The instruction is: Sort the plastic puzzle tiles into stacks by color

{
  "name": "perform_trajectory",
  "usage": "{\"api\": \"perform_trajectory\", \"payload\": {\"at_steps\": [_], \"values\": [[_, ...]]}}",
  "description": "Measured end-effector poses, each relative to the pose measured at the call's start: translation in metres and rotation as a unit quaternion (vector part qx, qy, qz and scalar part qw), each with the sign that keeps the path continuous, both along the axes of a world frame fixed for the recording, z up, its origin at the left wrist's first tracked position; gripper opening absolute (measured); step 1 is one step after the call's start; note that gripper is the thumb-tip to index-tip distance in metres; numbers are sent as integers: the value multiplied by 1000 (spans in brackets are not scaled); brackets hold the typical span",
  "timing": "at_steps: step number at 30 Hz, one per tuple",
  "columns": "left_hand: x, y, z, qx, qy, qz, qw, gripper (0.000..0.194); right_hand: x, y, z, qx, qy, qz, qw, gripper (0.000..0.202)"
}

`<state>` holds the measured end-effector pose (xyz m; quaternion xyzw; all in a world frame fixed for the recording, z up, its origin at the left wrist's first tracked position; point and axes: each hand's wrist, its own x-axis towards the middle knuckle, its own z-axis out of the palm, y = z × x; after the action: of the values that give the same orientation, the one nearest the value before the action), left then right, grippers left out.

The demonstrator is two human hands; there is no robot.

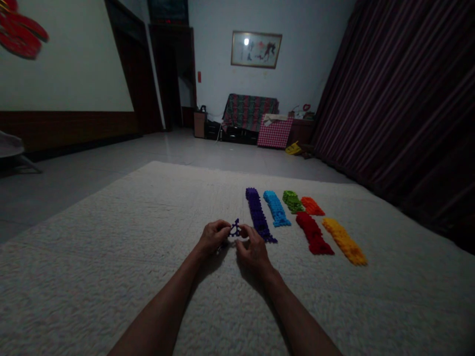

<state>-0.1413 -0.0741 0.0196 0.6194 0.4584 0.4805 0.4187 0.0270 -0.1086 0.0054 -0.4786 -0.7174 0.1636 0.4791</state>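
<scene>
A small dark purple piece with a triangular outline point(235, 229) is held up between both hands, over the cream mat. My left hand point(215, 236) pinches its left side. On its right side, the fingertips of my right hand point(255, 249) are closed on it. Just beyond my right hand lies a long row of purple pieces point(257, 210). To the right of that row are a light blue row point(276, 208), a green pile point(293, 201), an orange pile point(312, 205), a red row point(313, 233) and a yellow row point(344, 241).
The cream textured mat point(111, 237) spreads under everything on a tiled floor point(178, 143). Across the room stand a cloth-covered item point(250, 112) and low cabinets. A dark curtain point(393, 89) hangs at the right, and part of a chair point(13, 148) shows at the left.
</scene>
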Motion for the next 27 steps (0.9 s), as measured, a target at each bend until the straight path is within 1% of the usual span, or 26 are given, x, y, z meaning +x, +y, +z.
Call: {"api": "perform_trajectory", "payload": {"at_steps": [3,6,9,13,15,17,19,21,24,27], "values": [[1,-2,3,-65,-71,-33,995,29,-2,-1,2,12,4,8,1000,32],[1,-3,5,-119,-118,-39,985,39,-1,0,3,16,9,18,1000,20],[-1,-2,6,-125,-155,7,980,42,3,3,5,37,12,18,999,14],[-4,4,6,-112,-207,101,967,40,14,7,11,68,14,-30,997,21],[-5,7,3,-114,-211,133,962,41,24,9,15,82,21,-62,994,23],[-6,10,-1,-108,-206,154,960,40,37,11,20,74,28,-92,993,26],[-6,12,-7,-97,-195,161,963,39,54,13,25,38,34,-126,991,30],[-7,14,-12,-85,-175,154,969,38,70,14,28,1,32,-151,988,33],[-8,16,-17,-67,-144,144,977,37,87,14,25,1,5,-144,990,33],[-8,16,-18,-59,-125,147,979,37,93,9,13,15,-20,-108,994,34]]}}
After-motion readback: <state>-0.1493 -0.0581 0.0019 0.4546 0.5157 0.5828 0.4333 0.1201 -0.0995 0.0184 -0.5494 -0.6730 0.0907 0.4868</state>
